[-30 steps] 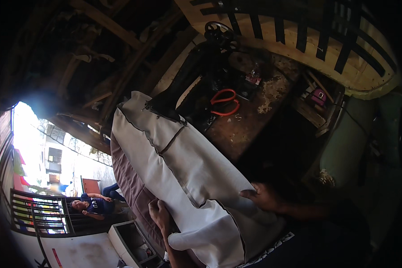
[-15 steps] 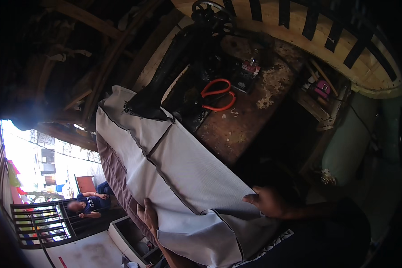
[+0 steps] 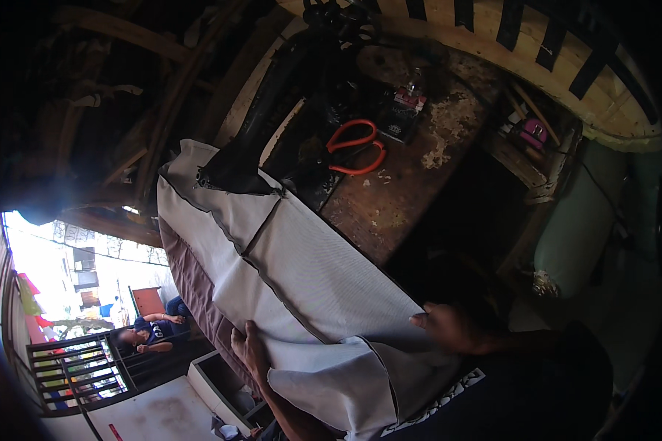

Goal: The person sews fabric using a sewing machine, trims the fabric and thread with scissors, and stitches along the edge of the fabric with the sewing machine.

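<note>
A large piece of light grey fabric (image 3: 301,264) with dark-edged seams stretches from under the black sewing machine (image 3: 235,165) down toward my lap. Mauve cloth (image 3: 191,268) shows along its left side. My left hand (image 3: 251,356) grips the fabric's left edge, with part of the hand behind the cloth. At the right edge, my right hand (image 3: 452,328) is closed on the fabric, its thumb on top. Beyond the cloth, orange-handled scissors (image 3: 379,158) lie on the worn machine table (image 3: 368,217), their blades lost in shadow.
A dark box with a small red-and-white pack (image 3: 410,99) lies behind the scissors. An open wooden drawer (image 3: 522,165) holds a pink object (image 3: 534,132). A pale green rounded shape (image 3: 577,228) stands at right. Another person (image 3: 154,332) is by a railing at left.
My right hand has shifted slightly right and up along the fabric edge. My left hand has moved a little right and up. The view has turned slightly.
</note>
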Demonstrator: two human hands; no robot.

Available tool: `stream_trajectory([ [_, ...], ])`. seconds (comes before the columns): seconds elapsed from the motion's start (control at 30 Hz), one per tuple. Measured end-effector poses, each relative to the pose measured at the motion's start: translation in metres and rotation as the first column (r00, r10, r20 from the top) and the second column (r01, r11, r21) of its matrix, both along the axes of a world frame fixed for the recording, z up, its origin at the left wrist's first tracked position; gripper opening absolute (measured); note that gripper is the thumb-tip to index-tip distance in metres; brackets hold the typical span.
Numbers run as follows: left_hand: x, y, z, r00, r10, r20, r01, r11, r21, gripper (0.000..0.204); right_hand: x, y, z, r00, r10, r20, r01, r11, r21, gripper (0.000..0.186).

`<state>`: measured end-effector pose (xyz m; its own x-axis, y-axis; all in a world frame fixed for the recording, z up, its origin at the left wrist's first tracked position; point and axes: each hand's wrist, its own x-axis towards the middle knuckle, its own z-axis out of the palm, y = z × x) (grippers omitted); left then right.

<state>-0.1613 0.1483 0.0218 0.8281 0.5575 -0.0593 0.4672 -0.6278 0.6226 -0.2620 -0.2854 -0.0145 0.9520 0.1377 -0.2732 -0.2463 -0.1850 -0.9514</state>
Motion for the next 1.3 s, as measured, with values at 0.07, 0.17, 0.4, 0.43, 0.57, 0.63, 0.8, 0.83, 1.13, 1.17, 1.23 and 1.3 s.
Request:
stream_trajectory([
  [0.07,0.000,0.000,-0.001,0.999,-0.005,0.048,0.005,1.000,-0.012,0.046,0.000,-0.001,0.000,1.000,0.005,0.013,-0.005,1.000,0.009,0.044],
  [0.17,0.002,-0.007,0.005,1.000,-0.006,-0.005,0.006,1.000,-0.010,0.048,0.000,-0.001,-0.001,1.000,0.018,0.017,-0.018,1.000,-0.018,0.043],
  [0.4,0.000,-0.014,0.011,0.998,0.021,-0.051,-0.020,0.999,0.031,0.053,0.002,-0.007,0.019,0.999,0.039,0.033,-0.038,0.999,-0.011,0.042],
  [0.43,-0.001,-0.014,0.011,0.998,0.053,-0.020,-0.055,0.997,-0.063,0.054,0.000,-0.005,0.013,0.999,0.040,0.028,-0.040,0.999,-0.011,0.042],
  [0.57,0.004,-0.024,0.020,0.991,0.113,-0.071,-0.120,0.988,-0.102,0.055,0.000,-0.005,0.000,0.998,0.040,0.045,-0.037,0.997,-0.066,0.042],
  [0.63,0.001,-0.012,0.016,0.992,0.093,-0.080,-0.101,0.989,-0.105,0.054,0.001,-0.006,0.007,0.998,0.045,0.054,-0.042,0.998,-0.057,0.042],
  [0.8,0.001,-0.005,0.012,0.996,0.071,-0.056,-0.080,0.982,-0.172,0.051,-0.003,-0.001,-0.014,0.999,0.038,-0.004,-0.038,0.996,-0.082,0.044],
  [0.83,0.002,-0.005,0.012,0.996,0.070,-0.051,-0.078,0.980,-0.184,0.048,-0.004,-0.002,-0.017,0.999,0.038,-0.005,-0.038,0.996,-0.086,0.044],
  [1.13,0.046,-0.085,0.043,0.993,-0.113,-0.026,0.102,0.743,0.662,0.054,0.005,0.007,-0.084,0.994,0.105,0.016,-0.103,0.991,-0.088,0.044],
  [1.17,0.053,-0.107,0.049,0.933,-0.355,-0.050,0.253,0.552,0.795,0.050,0.009,0.008,-0.084,0.995,0.103,-0.003,-0.103,0.990,-0.094,0.043],
  [1.23,0.064,-0.158,0.052,0.756,-0.643,-0.124,0.584,0.576,0.573,0.048,0.017,0.009,-0.087,0.991,0.131,-0.011,-0.132,0.985,-0.115,0.043],
  [1.3,0.067,-0.198,0.042,0.561,-0.815,-0.147,0.796,0.482,0.366,0.056,0.019,0.012,-0.089,0.995,0.068,-0.080,-0.066,0.998,0.017,0.045],
])
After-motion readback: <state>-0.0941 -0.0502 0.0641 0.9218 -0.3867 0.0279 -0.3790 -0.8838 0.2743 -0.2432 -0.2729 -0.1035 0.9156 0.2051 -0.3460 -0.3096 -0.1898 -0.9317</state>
